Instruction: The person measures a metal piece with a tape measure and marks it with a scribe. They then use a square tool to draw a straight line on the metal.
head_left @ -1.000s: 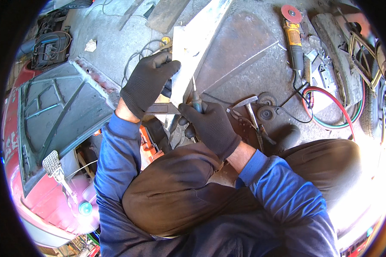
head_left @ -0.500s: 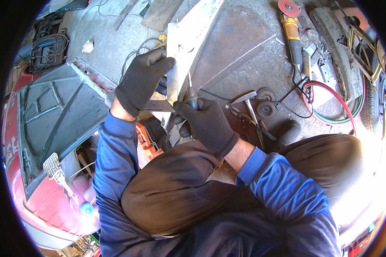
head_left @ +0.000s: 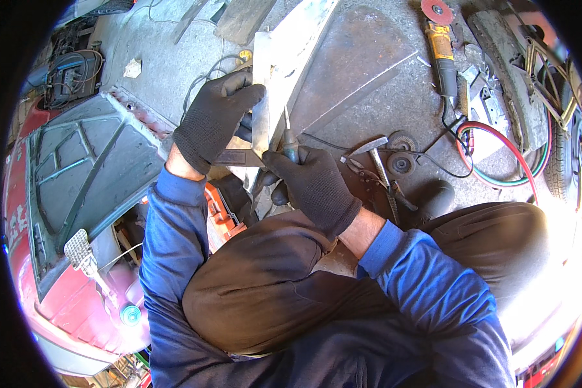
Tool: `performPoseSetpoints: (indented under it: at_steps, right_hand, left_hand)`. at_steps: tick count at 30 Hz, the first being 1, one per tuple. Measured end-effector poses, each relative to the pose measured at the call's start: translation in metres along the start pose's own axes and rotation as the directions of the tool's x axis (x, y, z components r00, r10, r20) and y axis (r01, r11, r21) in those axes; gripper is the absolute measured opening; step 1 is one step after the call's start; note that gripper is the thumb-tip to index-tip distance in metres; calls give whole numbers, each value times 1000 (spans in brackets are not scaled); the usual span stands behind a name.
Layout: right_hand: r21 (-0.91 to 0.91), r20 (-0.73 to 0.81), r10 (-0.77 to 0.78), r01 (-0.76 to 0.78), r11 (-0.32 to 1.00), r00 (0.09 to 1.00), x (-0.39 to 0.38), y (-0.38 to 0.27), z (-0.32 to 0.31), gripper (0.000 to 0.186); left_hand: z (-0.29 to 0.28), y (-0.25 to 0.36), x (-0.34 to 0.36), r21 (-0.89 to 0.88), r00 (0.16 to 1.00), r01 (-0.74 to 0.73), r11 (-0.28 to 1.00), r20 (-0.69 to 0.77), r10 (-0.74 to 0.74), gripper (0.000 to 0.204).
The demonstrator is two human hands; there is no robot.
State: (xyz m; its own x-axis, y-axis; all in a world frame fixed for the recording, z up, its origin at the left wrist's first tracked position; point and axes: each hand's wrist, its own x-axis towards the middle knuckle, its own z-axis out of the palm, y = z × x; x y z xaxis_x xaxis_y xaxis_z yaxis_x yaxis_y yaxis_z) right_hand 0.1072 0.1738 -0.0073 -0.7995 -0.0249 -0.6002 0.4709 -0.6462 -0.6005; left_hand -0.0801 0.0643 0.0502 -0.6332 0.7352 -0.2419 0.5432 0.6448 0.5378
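My left hand (head_left: 216, 116), in a black knit glove, is closed with thumb and fingers on the edge of a flat metal square (head_left: 261, 97). The square's long blade lies along a bright metal sheet piece (head_left: 301, 39), and its darker arm (head_left: 236, 158) passes below my left wrist. My right hand (head_left: 317, 187), gloved the same way, grips a slim pointed marking tool (head_left: 290, 145) with a grey-green body. Its thin tip points up and away, beside the sheet piece. The right thumb and index finger are close to the square's corner; their undersides are hidden.
An angle grinder (head_left: 441, 55) lies at the far right, near red and green hoses (head_left: 520, 155). Right of my hands are a hammer (head_left: 376, 155) and grinding discs (head_left: 401, 163). A rusty triangular plate (head_left: 362, 58) rests ahead. A red vehicle panel (head_left: 71, 284) stands left; an orange case (head_left: 220, 213) is nearby.
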Motion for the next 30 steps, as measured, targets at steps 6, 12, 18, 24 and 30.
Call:
performPoseSetpoints:
  at_steps: [6,12,18,24,30]
  right_hand:
    - [-25,12,9,-9,1000,1000,1,0,-2,28]
    - [-18,7,39,-39,999,999,1,0,-2,27]
    - [-20,-1,30,-30,999,1000,3,0,-2,27]
    - [-19,-11,20,-20,1000,1000,1,-2,-1,30]
    - [-132,-27,14,-18,991,1000,-3,-6,-1,34]
  left_hand:
    - [1,-1,1,-32,1000,-20,999,-5,20,27]
    - [4,-2,0,-66,1000,23,998,-19,-24,28]
    - [3,1,1,-59,999,-38,997,-27,37,30]
    - [3,5,3,-164,997,68,984,-13,-71,31]
    - [2,4,3,-90,999,19,996,-42,-23,34]
